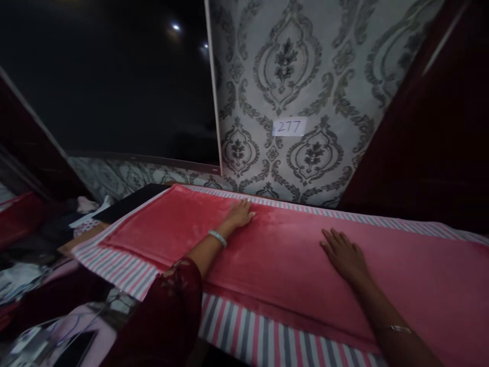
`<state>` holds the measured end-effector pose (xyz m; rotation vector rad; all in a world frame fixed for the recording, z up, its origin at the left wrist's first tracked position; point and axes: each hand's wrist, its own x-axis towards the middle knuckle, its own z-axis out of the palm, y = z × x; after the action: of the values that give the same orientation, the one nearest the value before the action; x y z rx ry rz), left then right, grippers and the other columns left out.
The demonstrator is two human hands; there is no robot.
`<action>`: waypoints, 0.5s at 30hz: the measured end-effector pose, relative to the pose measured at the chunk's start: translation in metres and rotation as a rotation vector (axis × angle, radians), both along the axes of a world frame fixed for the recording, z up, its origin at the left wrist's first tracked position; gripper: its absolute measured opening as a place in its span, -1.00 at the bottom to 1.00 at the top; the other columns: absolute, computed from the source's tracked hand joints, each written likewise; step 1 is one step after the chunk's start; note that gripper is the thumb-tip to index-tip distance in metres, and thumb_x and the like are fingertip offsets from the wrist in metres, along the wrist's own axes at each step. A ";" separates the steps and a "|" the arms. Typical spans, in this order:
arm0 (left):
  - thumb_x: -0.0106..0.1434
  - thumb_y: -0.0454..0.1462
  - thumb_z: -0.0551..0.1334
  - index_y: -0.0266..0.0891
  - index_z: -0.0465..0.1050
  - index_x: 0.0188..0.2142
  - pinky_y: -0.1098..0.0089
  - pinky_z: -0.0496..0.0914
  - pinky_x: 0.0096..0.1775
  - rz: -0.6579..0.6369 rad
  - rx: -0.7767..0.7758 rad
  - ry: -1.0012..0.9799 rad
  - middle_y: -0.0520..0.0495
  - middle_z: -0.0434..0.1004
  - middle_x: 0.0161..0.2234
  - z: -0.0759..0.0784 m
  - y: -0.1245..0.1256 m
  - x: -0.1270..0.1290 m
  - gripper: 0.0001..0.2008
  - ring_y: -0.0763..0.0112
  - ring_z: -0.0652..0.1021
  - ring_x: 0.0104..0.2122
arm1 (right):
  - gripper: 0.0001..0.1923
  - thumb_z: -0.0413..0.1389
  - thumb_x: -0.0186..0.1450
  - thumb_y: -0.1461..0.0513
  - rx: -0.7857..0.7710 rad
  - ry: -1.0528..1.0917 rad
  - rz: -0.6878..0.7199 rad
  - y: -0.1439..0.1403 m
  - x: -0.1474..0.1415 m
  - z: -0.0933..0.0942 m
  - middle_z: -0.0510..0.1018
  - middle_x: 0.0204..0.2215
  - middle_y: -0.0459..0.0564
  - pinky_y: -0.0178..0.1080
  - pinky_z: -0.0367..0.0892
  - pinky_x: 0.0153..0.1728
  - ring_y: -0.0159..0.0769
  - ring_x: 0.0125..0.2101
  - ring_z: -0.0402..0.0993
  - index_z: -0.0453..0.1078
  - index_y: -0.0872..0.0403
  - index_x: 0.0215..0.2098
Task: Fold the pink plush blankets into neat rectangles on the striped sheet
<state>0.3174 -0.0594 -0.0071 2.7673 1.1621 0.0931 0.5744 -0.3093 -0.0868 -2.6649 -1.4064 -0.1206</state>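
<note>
A plush pink-red blanket [290,255] lies spread over a long surface, on top of a striped cloth [252,329] in pink, grey and white that shows along its near, far and left edges. My left hand [239,214], bangle on the wrist, rests palm down on the blanket close to its far edge, fingers stretched out. Further right, my right hand [346,257] lies flat on the blanket with its fingers a little apart. Neither hand grips anything. A fold or seam runs along the blanket's near side.
Behind stands a patterned wall [286,61] with a paper label [289,126] reading 277. A large dark screen [114,76] is at the left. A black board [133,201] sits past the cloth's left end. Clothes, a phone [75,349] and cables lie at the lower left.
</note>
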 end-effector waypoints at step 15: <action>0.45 -0.03 -0.14 -0.17 0.09 0.42 -0.30 -0.01 0.30 0.507 0.093 0.009 -0.22 0.00 0.45 -0.021 0.089 -0.161 -0.37 -0.04 0.04 0.43 | -0.34 -0.34 0.46 0.04 0.008 0.064 -0.078 0.023 -0.011 0.008 0.16 0.40 0.17 0.31 0.13 0.23 0.08 0.38 0.05 0.17 0.08 0.40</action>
<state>0.1560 0.0293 -0.0281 2.4755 1.8745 0.1904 0.5634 -0.2863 -0.0785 -2.6921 -1.2814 -0.0474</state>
